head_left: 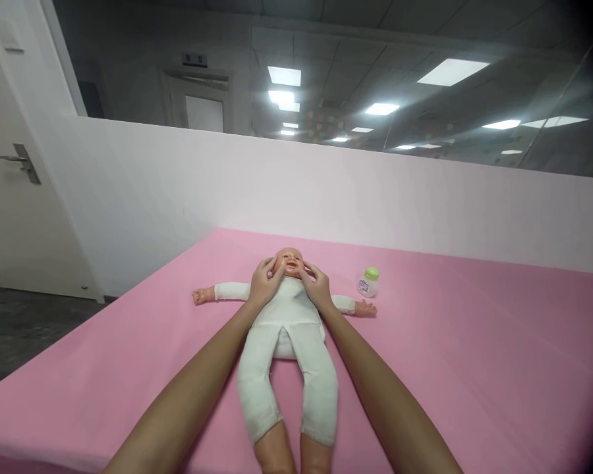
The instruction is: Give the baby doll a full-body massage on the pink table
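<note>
Both hands, left (263, 284) and right (317, 284), press fingertips onto the doll's (286, 332) cheeks.

A small white bottle with a green cap (368, 282) stands upright on the pink sheet (474, 342), off to the right of the fingers and a bit beyond them (label's too small to read). Behind the fingertips there's a plain white wall (296, 191) with a glass pane above it. Far left of the fingers, a white door (14, 217) with a metal handle (17, 160).
</note>
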Tool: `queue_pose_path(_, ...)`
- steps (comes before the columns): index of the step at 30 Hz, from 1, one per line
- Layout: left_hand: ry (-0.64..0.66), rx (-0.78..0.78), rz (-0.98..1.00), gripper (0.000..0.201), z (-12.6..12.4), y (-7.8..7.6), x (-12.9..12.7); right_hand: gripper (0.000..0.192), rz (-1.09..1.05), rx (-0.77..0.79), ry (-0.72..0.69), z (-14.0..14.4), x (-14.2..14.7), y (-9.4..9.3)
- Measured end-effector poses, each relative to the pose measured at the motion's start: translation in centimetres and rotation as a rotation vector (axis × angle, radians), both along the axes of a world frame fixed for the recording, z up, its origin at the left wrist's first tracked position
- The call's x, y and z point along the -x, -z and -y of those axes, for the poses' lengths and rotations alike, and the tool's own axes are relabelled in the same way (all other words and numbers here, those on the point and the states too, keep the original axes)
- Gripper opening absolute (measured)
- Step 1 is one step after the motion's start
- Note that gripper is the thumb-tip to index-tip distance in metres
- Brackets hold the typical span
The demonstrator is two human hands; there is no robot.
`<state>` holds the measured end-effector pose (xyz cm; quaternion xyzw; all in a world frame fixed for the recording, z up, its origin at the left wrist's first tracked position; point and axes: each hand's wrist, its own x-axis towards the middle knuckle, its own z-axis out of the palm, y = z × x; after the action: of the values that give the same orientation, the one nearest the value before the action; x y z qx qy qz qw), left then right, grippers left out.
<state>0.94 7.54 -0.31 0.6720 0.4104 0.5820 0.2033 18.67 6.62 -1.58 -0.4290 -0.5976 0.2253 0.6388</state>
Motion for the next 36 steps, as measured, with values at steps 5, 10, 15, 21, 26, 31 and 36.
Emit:
queue_pose_path(5,0.003,-0.006,-0.003,0.049,-0.12,0.09,0.03,0.051,0.001,0.002,-0.008,-0.11,-0.05,0.09)
queue_pose_path(10,0.003,-0.009,-0.002,0.046,-0.05,0.06,0.01,0.047,-0.008,0.021,-0.004,-0.11,-0.11,0.00)
queue_pose_path(15,-0.005,-0.016,0.001,0.047,-0.08,0.09,-0.06,0.050,0.003,0.015,0.001,0.00,-0.09,-0.16)
queue_pose_path(21,-0.008,-0.008,0.004,0.050,-0.12,0.22,-0.11,0.050,-0.001,0.015,0.002,0.05,-0.08,-0.19)
queue_pose_path(26,-0.010,-0.010,0.005,0.045,-0.03,0.15,-0.13,0.047,-0.006,0.010,-0.001,-0.04,-0.11,-0.07)
queue_pose_path(31,-0.011,-0.012,0.000,0.045,-0.02,0.11,-0.16,0.048,0.002,0.009,0.001,-0.07,-0.17,0.01)
queue_pose_path(36,-0.005,-0.010,0.003,0.048,-0.01,0.16,-0.12,0.050,0.013,0.010,0.005,-0.05,-0.13,-0.03)
